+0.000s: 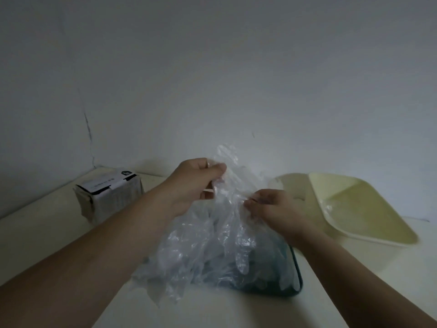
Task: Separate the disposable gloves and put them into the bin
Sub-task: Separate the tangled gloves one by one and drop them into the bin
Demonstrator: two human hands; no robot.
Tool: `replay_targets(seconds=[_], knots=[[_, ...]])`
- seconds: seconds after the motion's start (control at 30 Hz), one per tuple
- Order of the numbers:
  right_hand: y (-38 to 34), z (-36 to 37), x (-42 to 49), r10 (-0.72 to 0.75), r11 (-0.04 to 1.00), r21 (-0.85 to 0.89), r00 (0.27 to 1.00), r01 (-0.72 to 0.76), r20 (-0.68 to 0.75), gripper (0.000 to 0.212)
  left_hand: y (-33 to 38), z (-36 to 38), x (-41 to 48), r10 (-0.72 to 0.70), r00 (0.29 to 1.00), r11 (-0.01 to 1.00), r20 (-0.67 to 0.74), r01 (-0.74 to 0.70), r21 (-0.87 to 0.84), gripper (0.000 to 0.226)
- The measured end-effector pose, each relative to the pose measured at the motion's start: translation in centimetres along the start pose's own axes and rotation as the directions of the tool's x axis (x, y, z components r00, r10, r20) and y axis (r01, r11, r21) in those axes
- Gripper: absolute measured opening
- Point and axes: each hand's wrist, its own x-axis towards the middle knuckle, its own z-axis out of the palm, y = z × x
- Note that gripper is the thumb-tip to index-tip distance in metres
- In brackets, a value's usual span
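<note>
The task is at an early stage, by my reading. A big crumpled bunch of clear gloves (212, 245) hangs from both hands in the middle of the view. Its lower part spills over a dark green tray (297, 278) at about 5 o'clock from the hands.

The left hand (196, 183) has its fingers curled round the top of the bunch and holds it up. The right hand (269, 209), just at 4 o'clock from the left one, pinches a thin layer of film at the edge of the bunch, as if to peel one glove loose. No single glove is free of the bunch yet.

The cream bin (369, 216) lies at 3 o'clock from the hands, near them but apart, tilted toward the camera. Inside it, near its left wall, sits a small bit of clear film (331, 207), probably one or two gloves already dropped in; it is too faint to count. So nearly all the gloves are left to separate and move.

A cardboard box (111, 195) stands on the table (47, 245) at 9 o'clock.
</note>
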Motion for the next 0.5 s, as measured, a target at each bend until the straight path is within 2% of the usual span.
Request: replay_targets(seconds=[0.17,0.23,0.27,0.33,0.43,0.5], knots=[[0.6,-0.1,0.3,0.062,0.995,-0.076,0.997,-0.065,-0.036,0.018,2.9,-1.6,-0.2,0.122,0.99,0.993,-0.065,-0.122,0.001,0.012],[0.2,0.1,0.5,0.076,0.994,-0.08,0.996,-0.079,-0.037,0.021,4.4,-2.5,-0.6,0.167,0.983,0.983,-0.074,-0.172,-0.059,0.006],[-0.2,0.2,0.6,0.074,0.994,-0.075,0.997,-0.077,-0.032,0.022,5.0,-2.9,-0.8,0.173,0.983,0.978,-0.062,-0.179,-0.11,0.011],[-1.4,0.2,0.8,0.052,0.998,-0.035,0.998,-0.053,-0.043,0.017,5.8,-3.6,-1.0,0.171,0.985,0.964,-0.016,-0.171,-0.203,0.024],[-4.2,-1.5,1.0,-0.01,0.999,0.044,0.996,0.014,-0.087,0.012,6.1,-4.3,-1.2,0.162,0.986,0.958,0.038,-0.148,-0.247,0.011],[-6.0,-3.3,1.1,-0.032,0.994,0.102,0.995,0.041,-0.09,0.013,6.2,-4.0,-1.3,0.166,0.984,0.954,0.064,-0.144,-0.262,0.021]])
